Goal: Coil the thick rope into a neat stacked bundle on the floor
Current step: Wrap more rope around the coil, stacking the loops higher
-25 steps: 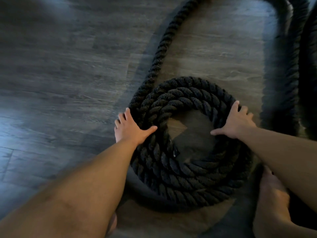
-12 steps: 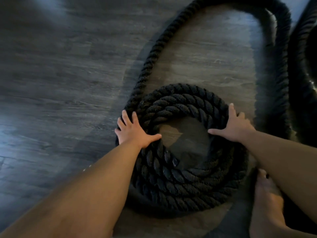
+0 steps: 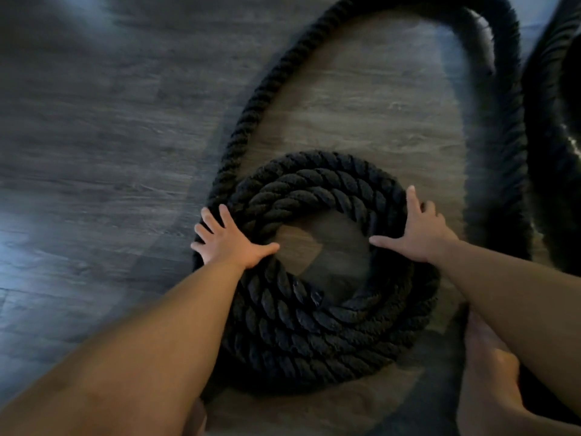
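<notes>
We look down on a dark wood-plank floor [image 3: 94,136] that fills the view, with pale light glancing off it at 9 and 11 o'clock. On it lies the thick black rope [image 3: 261,99]. Its loose length leaves the bundle at the bundle's 9 o'clock, climbs toward 12 o'clock of the view, bends over at 1 o'clock and comes back down the 3 o'clock side, where more dark rope lies blurred at the edge. Just below the centre the rest of it sits as a round coil [image 3: 314,335], several turns lying beside and over one another, flat on the floor around a bare patch of planks in the middle. The left forearm [image 3: 141,357] reaches in from 7 o'clock and the right forearm [image 3: 518,303] from 4 o'clock. A bare foot [image 3: 490,372] stands at 5 o'clock, just beside the coil and partly under the right forearm. The left hand [image 3: 228,243] lies flat on the coil at its 9 o'clock, fingers straight and spread, thumb pointing at the hole. The right hand [image 3: 419,231] presses the coil at its 3 o'clock, thumb toward the hole and forefinger straight. Its other fingers dip over the outer side, and we cannot tell how far they bend.
</notes>
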